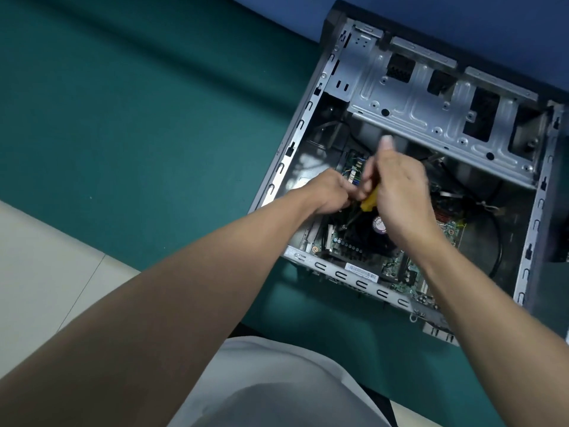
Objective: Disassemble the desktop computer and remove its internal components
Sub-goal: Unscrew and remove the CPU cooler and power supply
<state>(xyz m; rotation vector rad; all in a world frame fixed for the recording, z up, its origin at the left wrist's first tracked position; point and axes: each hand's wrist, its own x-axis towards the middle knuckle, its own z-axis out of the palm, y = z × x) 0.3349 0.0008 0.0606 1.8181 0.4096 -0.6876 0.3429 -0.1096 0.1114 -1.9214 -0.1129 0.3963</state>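
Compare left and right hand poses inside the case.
Right hand grips the yellow screwdriver; left hand curls its fingers beside the handle, what it holds hidden. Right hand has one digit sticking straight out; left hand has none. Both work inside the open case, above the motherboard.

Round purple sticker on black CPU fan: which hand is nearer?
Right. The right hand, gripping the yellow-handled screwdriver, overlaps the round purple sticker; left hand sits up-left, apart.

both hands (363, 192) inside the open case (314, 266), on the mat (154, 118).
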